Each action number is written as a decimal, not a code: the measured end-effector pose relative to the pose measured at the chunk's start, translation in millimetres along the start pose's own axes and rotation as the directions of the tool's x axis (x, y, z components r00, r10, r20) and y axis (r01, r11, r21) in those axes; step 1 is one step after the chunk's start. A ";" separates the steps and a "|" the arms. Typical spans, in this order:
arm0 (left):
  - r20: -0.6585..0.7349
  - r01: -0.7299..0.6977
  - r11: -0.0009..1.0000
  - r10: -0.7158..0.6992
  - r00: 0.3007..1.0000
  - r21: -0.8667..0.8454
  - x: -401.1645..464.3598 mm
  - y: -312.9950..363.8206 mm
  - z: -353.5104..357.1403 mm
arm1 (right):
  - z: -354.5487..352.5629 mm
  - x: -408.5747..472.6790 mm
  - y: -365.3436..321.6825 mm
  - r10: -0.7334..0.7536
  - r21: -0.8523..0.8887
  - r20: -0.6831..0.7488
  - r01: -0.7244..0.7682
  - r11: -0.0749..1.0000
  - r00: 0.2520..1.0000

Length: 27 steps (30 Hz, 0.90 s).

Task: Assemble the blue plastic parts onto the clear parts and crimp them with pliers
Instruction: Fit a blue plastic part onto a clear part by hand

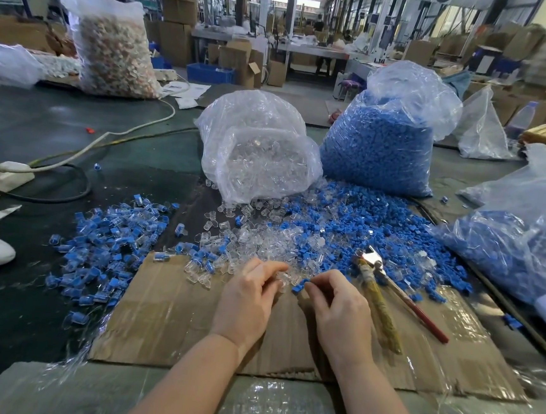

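Note:
My right hand (336, 303) pinches a small blue plastic part (300, 287) between thumb and fingers above the cardboard sheet (169, 323). My left hand (250, 299), just left of it, holds a clear part (283, 278) with curled fingers. The two parts are close together and apart. Loose clear parts (262, 239) and loose blue parts (346, 226) lie heaped right behind my hands. Pliers (386, 289) with one red and one worn handle lie on the cardboard right of my right hand. A pile of assembled blue-and-clear pieces (113, 242) spreads to the left.
A bag of clear parts (260, 153) and a bag of blue parts (379, 143) stand behind the heaps. Another bag with blue pieces (519, 248) lies at the right. A power strip and cables (0, 176) lie at the left. A tall bag (113, 51) stands far left.

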<state>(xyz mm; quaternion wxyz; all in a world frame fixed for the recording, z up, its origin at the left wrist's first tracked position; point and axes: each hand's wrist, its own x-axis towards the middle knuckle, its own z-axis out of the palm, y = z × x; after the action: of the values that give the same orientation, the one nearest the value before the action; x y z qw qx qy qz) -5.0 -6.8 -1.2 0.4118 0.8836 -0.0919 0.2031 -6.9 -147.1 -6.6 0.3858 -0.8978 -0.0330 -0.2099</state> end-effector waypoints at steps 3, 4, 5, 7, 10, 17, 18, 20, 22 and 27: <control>0.024 0.005 1.000 -0.005 1.000 0.002 0.5 -0.6 -0.4 | -1.0 -0.5 -1.0 -0.035 0.012 0.005 0.035 0.999 0.999; 0.026 0.006 1.000 -0.006 1.000 -0.002 0.5 -0.6 -0.5 | -1.5 -0.8 -1.3 -0.044 0.016 0.007 0.044 0.999 0.999; 0.026 0.009 1.000 -0.009 1.000 -0.010 0.5 -0.9 -0.5 | -1.8 -0.9 -1.7 -0.052 0.019 0.007 0.052 0.998 0.999; 0.025 0.023 0.999 -0.022 0.999 -0.031 0.5 -1.8 -0.1 | -2.2 -1.3 -2.3 -0.065 0.030 0.003 0.065 0.997 0.998; 0.030 0.069 0.994 -0.066 0.997 -0.080 0.8 -3.6 0.9 | -2.4 -1.7 -3.1 -0.088 0.057 -0.002 0.088 0.995 0.996; 0.070 0.158 0.969 -0.147 0.987 -0.191 1.0 -6.7 1.9 | -0.8 -2.0 -2.5 -0.099 0.092 0.024 0.096 0.991 0.995; 0.075 0.166 0.964 -0.154 0.985 -0.205 1.2 -6.7 2.0 | -0.7 -2.0 -2.3 -0.102 0.090 0.026 0.099 0.991 0.994; 0.086 0.181 0.958 -0.165 0.982 -0.223 1.6 -6.7 2.1 | -1.0 -2.2 -2.5 -0.110 0.083 0.023 0.108 0.991 0.994; 0.091 0.190 0.955 -0.173 0.981 -0.226 2.0 -6.9 2.5 | -1.1 -2.2 -3.0 -0.125 0.065 0.019 0.123 0.990 0.992; 0.095 0.197 0.951 -0.180 0.979 -0.236 2.1 -7.5 1.7 | -0.6 -2.6 -4.8 -0.167 0.036 0.021 0.166 0.985 0.986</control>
<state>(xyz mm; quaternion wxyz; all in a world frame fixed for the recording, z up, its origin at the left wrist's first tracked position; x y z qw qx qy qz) -0.1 -3.2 -6.4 0.5315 0.8375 -0.0463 0.1179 -10.6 -143.9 -4.0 0.3819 -0.8876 -0.1163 -0.2298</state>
